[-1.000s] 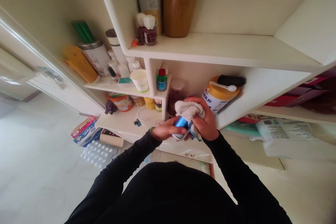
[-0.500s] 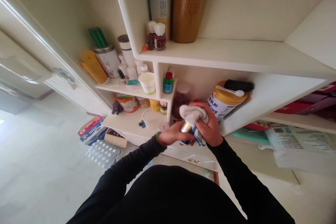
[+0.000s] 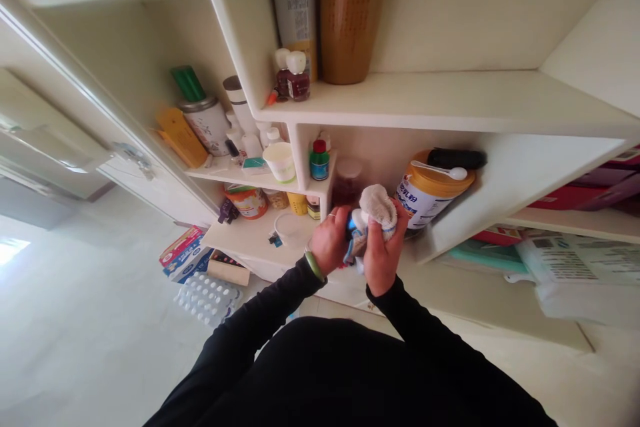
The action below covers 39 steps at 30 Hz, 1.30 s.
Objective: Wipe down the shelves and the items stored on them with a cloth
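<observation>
My left hand [image 3: 330,241], a green bangle at its wrist, is closed around a small blue can [image 3: 351,224] that is mostly hidden by fingers and cloth. In my right hand [image 3: 384,255] a bunched whitish cloth [image 3: 379,205] with a blue edge is gripped and pressed against the can. Both hands are close together in front of the lower shelf compartment. To their right leans a white milk powder tin [image 3: 419,199] with a gold lid and a white scoop on top. Behind them stands a dim jar [image 3: 347,177].
A small green bottle with a red cap [image 3: 319,160] and a paper cup [image 3: 281,161] stand on the small shelves. Nail polish bottles [image 3: 299,77] and a tall brown bottle [image 3: 353,13] are above. Boxes [image 3: 187,255] and a bubbled clear pack [image 3: 207,299] lie at lower left.
The can has turned in my left hand, so its gold part no longer shows. My right hand has shifted a little left, with the cloth now standing higher. The view has shifted slightly.
</observation>
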Tool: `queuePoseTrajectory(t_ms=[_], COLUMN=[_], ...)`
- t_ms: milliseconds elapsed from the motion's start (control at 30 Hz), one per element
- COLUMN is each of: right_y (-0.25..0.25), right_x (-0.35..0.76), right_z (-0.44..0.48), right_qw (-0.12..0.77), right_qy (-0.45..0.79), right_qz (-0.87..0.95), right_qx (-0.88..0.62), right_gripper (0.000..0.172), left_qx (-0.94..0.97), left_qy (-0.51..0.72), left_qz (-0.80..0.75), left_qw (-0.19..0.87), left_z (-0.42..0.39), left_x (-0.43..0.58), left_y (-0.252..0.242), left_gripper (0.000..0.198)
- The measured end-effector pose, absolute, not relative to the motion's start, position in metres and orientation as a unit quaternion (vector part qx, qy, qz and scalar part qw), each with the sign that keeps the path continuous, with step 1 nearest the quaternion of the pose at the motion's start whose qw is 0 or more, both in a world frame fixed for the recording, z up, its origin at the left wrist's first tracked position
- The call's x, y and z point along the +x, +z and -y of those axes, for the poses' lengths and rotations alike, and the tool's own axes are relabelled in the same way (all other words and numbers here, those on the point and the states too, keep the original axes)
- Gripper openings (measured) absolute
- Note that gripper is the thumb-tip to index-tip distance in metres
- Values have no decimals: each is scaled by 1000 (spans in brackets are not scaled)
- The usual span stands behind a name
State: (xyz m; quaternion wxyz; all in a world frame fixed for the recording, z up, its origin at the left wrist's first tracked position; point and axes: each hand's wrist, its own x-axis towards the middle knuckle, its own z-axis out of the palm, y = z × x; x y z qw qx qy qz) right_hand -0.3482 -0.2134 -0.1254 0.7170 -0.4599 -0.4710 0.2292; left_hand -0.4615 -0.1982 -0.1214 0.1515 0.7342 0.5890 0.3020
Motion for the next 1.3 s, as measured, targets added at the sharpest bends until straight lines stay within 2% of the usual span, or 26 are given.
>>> queuePoseTrajectory(t_ms=[133, 300, 500, 633, 767, 833, 900, 1000, 1300], right_y=[-133, -147, -139, -142, -147, -142, -131, -116, -125], right_x=[-352, -347, -328, -313, -300, -296, -296, -300, -305], right_z=[221, 222, 220, 208, 196, 195, 198, 206, 222], right_qw=[719, 699, 672, 681, 654, 672, 674, 633, 588], right_qy=[227, 138, 122, 181, 309, 317, 302, 299, 294], right_qz=[496, 590, 641, 619, 569, 536, 544, 605, 657], right_qx=[-430, -379, -351, -349, -390, -401, -398, -379, -369], right_gripper=[38, 26, 23, 19, 25, 30, 38, 48, 37], left_qx=[681, 615, 590, 587, 595, 581, 566, 577, 554], left_qy=[382, 500, 513, 521, 517, 523, 531, 517, 582], left_qz=[-589, -500, -470, -450, -413, -412, -416, -412, -504], left_qw=[209, 349, 408, 425, 456, 468, 474, 479, 316], left_z=[191, 185, 186, 191, 195, 195, 195, 195, 191], left_x=[-462, -461, -461, -463, -464, -461, -458, -455, -454], left_y=[-123, -120, -110, -102, -93, -93, -95, -100, -102], left_gripper=[54, 51, 68, 65, 61, 63, 66, 70, 65])
